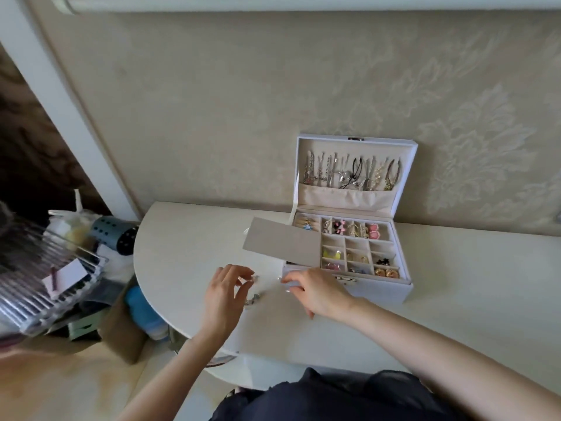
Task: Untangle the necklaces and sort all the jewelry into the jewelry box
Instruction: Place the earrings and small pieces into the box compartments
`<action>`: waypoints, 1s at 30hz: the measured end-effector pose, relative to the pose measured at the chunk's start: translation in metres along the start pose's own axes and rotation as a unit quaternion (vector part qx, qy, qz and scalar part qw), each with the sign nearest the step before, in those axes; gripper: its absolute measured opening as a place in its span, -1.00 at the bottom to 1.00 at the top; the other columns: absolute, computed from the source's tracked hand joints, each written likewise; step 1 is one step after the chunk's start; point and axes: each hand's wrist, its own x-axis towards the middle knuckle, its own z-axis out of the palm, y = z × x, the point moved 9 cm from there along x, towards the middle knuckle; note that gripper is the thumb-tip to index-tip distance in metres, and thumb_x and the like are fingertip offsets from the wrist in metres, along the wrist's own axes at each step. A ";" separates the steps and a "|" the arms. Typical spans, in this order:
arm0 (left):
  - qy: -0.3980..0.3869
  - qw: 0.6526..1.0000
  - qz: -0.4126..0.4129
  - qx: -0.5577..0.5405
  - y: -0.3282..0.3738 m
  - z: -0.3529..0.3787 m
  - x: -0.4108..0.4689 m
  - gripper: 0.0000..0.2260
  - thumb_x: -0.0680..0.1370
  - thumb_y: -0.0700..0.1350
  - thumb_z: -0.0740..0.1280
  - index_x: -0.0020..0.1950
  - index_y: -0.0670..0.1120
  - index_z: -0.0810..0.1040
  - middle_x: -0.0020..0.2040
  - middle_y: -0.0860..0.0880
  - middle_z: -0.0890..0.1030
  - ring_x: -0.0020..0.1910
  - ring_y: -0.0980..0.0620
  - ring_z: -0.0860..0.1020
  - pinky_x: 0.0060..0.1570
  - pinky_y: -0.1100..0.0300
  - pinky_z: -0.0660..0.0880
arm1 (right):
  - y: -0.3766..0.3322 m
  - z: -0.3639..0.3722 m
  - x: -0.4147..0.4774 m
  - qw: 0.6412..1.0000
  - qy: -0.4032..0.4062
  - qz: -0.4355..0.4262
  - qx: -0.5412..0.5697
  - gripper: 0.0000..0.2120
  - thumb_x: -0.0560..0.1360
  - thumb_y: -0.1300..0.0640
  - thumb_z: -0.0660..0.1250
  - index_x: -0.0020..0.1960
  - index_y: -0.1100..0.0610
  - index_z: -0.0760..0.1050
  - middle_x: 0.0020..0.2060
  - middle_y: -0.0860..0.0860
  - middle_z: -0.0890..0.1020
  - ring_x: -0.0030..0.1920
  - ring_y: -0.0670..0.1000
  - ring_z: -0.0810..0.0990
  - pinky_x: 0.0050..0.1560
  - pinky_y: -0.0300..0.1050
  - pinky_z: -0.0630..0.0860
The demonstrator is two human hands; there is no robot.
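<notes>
Cream-white and curved along its left edge, the table [188, 238] stood against a wall [243, 101] papered in a pale beige damask. The jewelry box [379, 294], white, sat on it at the wall with its lid [408, 165] raised. Necklaces [349, 174] hung in a row inside the lid above a fabric pocket. The top tray of the box held small earrings and rings in its square compartments. A grey flap [282, 243] stuck out from the box's left side over the tabletop.

Just left of the box's front corner lay a silver chain [253, 299], bunched on the table. The left hand [227, 287] hovered over it, thumb and fingertips drawn together on a small shiny bit that seemed to be the chain's upper end. The right hand [315, 293] sat at the box's front left corner with its fingers curled. I could not tell whether they held anything.

Far left of the box, beyond the table's edge, stood a clear plastic organiser [45, 268], a blue perforated cylinder [117, 238] and a cardboard box [124, 329] on the floor
</notes>
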 end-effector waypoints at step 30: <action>-0.136 0.983 -0.074 -0.100 -0.005 0.039 -0.010 -0.87 0.46 -0.34 0.37 -0.05 -0.17 0.63 -0.08 -0.03 0.55 -0.12 0.05 0.55 -0.07 0.37 0.45 | 0.013 0.029 -0.017 0.995 0.051 -0.055 -0.072 -0.71 0.61 0.11 0.16 0.28 -0.03 0.50 0.15 -0.10 0.63 0.11 0.02 0.61 0.12 -0.14 0.45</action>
